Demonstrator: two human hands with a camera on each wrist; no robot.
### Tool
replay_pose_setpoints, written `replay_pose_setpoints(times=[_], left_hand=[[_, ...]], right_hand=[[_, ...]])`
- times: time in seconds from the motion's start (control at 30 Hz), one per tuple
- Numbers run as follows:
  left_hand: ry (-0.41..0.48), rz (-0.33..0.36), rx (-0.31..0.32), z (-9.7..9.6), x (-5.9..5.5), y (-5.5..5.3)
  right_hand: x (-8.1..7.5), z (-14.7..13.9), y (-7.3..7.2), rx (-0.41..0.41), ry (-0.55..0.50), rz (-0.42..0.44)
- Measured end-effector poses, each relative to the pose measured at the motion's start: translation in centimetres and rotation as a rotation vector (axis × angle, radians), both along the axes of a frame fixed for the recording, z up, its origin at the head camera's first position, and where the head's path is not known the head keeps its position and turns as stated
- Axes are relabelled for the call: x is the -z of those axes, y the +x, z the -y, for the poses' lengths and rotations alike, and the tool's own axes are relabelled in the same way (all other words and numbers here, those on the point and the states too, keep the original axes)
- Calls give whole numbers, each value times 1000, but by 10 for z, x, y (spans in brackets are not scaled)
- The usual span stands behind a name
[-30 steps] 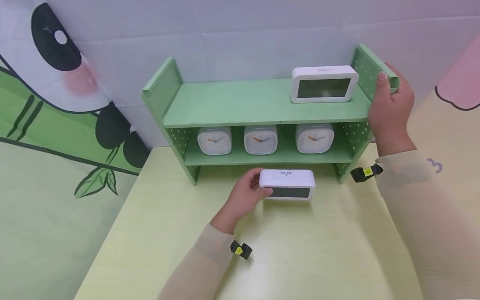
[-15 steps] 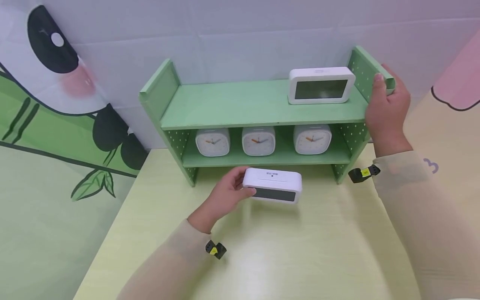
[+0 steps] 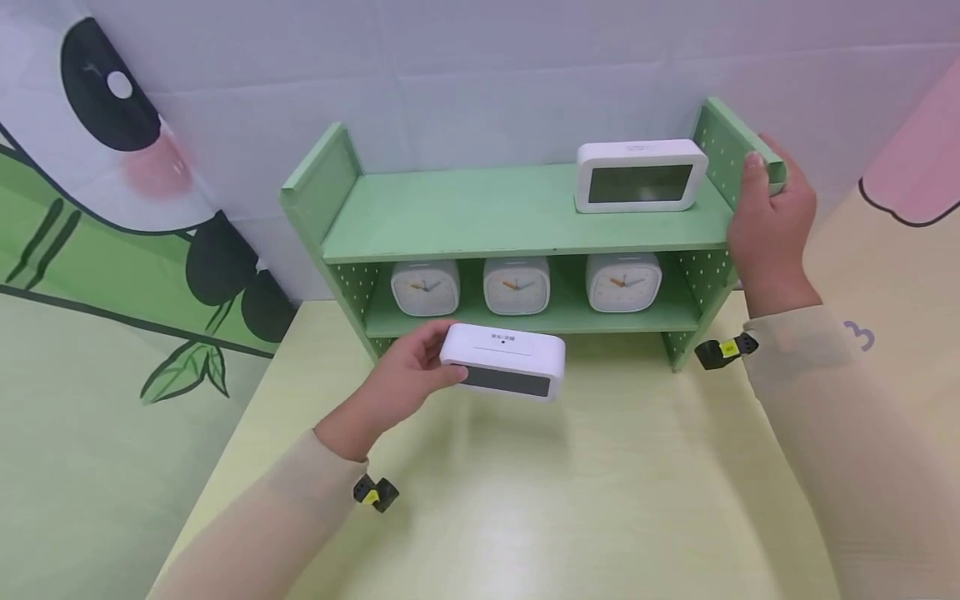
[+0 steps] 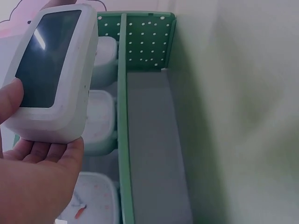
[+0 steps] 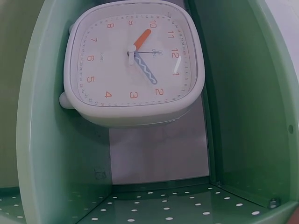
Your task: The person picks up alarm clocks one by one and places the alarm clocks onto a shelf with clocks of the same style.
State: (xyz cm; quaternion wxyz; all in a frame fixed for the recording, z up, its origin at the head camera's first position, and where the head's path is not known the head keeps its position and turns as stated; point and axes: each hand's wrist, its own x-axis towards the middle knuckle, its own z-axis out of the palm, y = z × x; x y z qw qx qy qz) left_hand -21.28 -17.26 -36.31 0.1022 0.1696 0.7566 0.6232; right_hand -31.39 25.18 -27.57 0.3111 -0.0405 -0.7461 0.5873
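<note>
My left hand point(image 3: 405, 375) grips the left end of a white digital clock point(image 3: 502, 358), thumb on its dark screen and fingers behind. The clock is held above the table, in front of the green shelf point(image 3: 465, 217), its top face toward me. In the left wrist view the clock point(image 4: 51, 70) shows its screen, with the fingers under its lower end. At the right, my right hand point(image 3: 776, 225) holds the front edge of the shelf's side panel, thumb on the inner side. A second white digital clock point(image 3: 641, 177) stands on the top board near that panel.
Three white analog alarm clocks point(image 3: 425, 288) stand in a row on the lower board. The right wrist view shows one alarm clock point(image 5: 133, 60) close up. Under the shelf lies a pale yellow table point(image 3: 585, 500); behind it hangs a printed cloth point(image 3: 487, 83).
My left hand has carried the digital clock leftward and slightly up, tilting it a little. The right hand keeps its hold on the shelf's side panel.
</note>
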Motion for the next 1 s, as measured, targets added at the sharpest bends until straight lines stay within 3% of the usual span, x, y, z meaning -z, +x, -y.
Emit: replay_pose_setpoints(times=[0.23, 0.53, 0.8, 1.0], left_hand=[[-44, -50, -61, 18, -27, -1], [-3, -149, -77, 37, -62, -4], [1, -153, -68, 49, -93, -8], [-49, -148, -160, 54, -116, -19]], right_hand=[[-1, 1, 1, 9, 7, 12], [2, 0, 2, 11, 13, 35], [2, -1, 0, 2, 9, 12], [0, 1, 0, 12, 19, 9]])
